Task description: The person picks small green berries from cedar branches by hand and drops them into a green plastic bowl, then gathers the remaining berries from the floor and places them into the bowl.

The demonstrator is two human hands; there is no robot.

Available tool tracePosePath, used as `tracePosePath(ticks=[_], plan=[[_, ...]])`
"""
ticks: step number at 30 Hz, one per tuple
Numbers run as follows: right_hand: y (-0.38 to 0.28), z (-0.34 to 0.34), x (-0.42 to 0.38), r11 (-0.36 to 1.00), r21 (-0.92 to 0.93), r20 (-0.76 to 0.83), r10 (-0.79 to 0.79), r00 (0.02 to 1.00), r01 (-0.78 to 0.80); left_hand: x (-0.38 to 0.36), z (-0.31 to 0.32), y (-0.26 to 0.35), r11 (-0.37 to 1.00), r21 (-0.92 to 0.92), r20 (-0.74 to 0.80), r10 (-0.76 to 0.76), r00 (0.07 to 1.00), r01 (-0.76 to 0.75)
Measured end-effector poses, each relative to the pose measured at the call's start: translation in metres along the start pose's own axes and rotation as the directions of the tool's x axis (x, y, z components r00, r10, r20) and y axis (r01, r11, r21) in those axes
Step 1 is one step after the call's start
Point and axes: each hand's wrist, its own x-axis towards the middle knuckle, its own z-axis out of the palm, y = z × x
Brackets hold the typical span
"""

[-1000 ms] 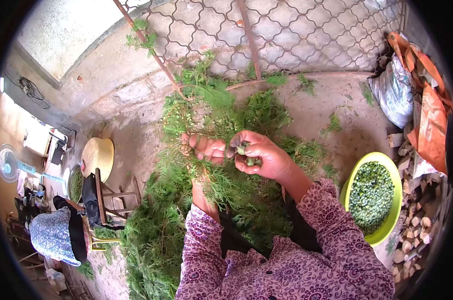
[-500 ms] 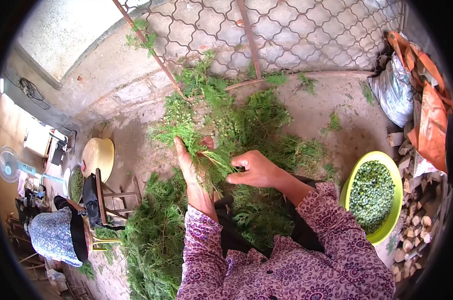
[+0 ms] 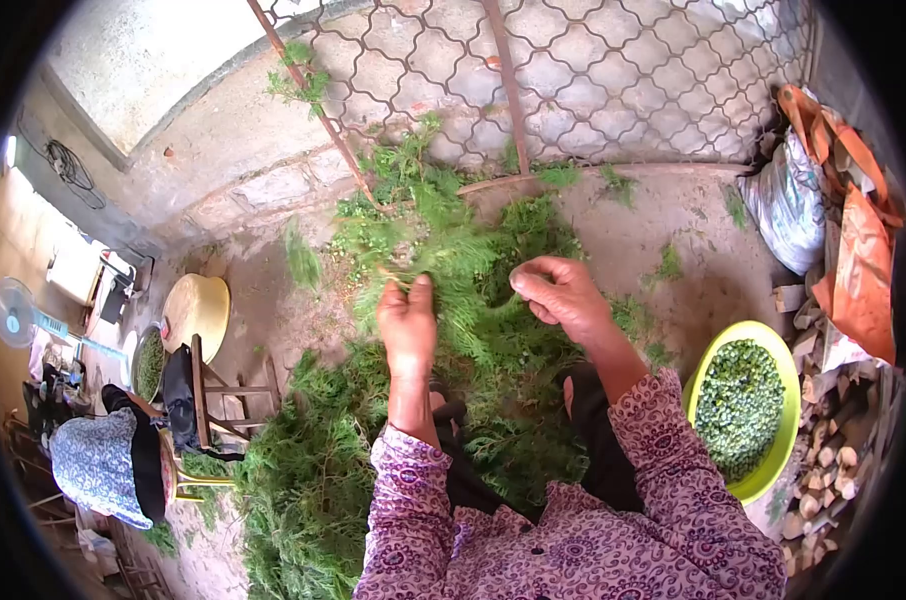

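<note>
My left hand (image 3: 408,325) is closed with thumb and fingers together, gripping a feathery green evergreen sprig (image 3: 460,305) that is smeared by motion. To its right, my right hand (image 3: 570,297) is closed in a pinch; whatever lies between thumb and forefinger is too small to make out. Below and beyond both hands, cut evergreen branches (image 3: 308,480) cover much of the ground. A separate blurred green sprig (image 3: 301,255) shows left of the pile. By my right side stands a yellow-green basin (image 3: 794,400) holding small round green cones or seeds (image 3: 741,410).
A metal lattice (image 3: 583,80) leans along the wall ahead. At right are stacked firewood (image 3: 823,480), a white sack (image 3: 785,205) and an orange bag (image 3: 858,270). A wooden chair (image 3: 235,395), a tan tub (image 3: 195,310) and a person in a patterned top (image 3: 98,465) are at left.
My hands have moved apart, the right one up and rightward, the left one slightly right. A blurred sprig now shows at the left, where bare ground was.
</note>
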Motion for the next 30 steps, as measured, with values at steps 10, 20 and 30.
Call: tracePosePath(ticks=[10,20,30], plan=[[0.0,0.003,0.003,0.997,-0.026,-0.045,-0.077,0.996,0.076,-0.035,0.02,-0.021,0.255,0.749,0.614,0.079,0.785,-0.612],[0.026,-0.006,0.017,0.991,-0.108,-0.157,-0.098,0.983,0.081,-0.044,0.03,-0.019,0.256,0.731,0.645,0.045,0.763,-0.633],[0.01,-0.022,0.044,0.896,0.39,-0.508,0.018,0.861,0.211,-0.067,0.032,0.004,0.267,0.391,0.704,0.53,0.473,-0.881]])
